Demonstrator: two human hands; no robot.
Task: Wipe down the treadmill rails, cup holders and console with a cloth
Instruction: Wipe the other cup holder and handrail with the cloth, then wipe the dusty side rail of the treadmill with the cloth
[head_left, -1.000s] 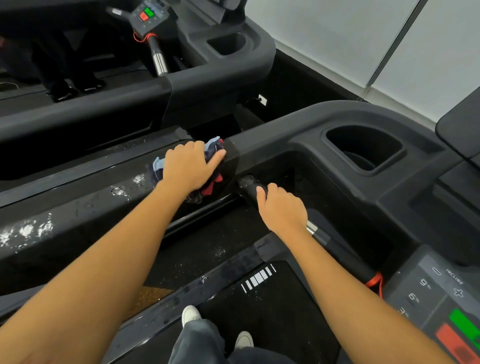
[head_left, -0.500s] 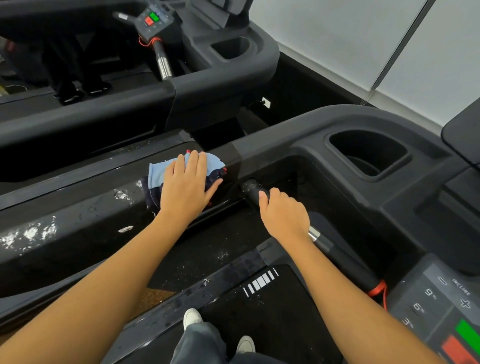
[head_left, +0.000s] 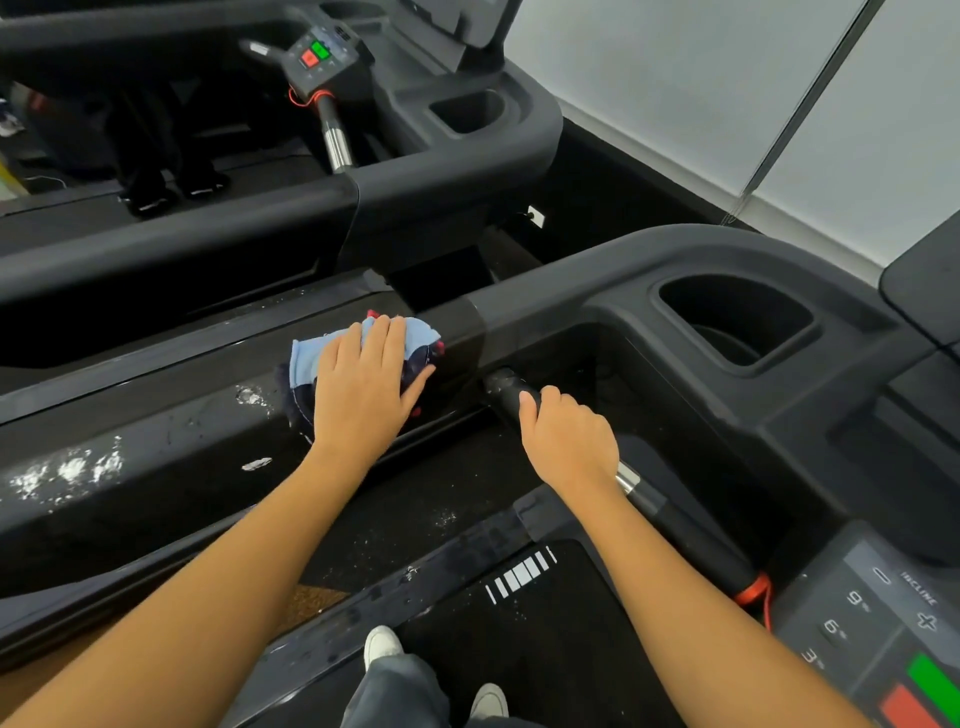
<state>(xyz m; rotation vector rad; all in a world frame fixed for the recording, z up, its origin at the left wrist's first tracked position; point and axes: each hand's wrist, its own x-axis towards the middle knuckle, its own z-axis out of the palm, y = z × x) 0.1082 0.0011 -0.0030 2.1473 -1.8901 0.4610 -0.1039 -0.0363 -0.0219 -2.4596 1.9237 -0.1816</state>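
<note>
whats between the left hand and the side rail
A crumpled light-blue and navy cloth, pressed under the left hand onto the glossy black side rail; head view shows it.

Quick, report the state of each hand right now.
Left hand: open, straight fingers pressing the cloth onto the rail.
Right hand: closed round the handlebar.
</note>
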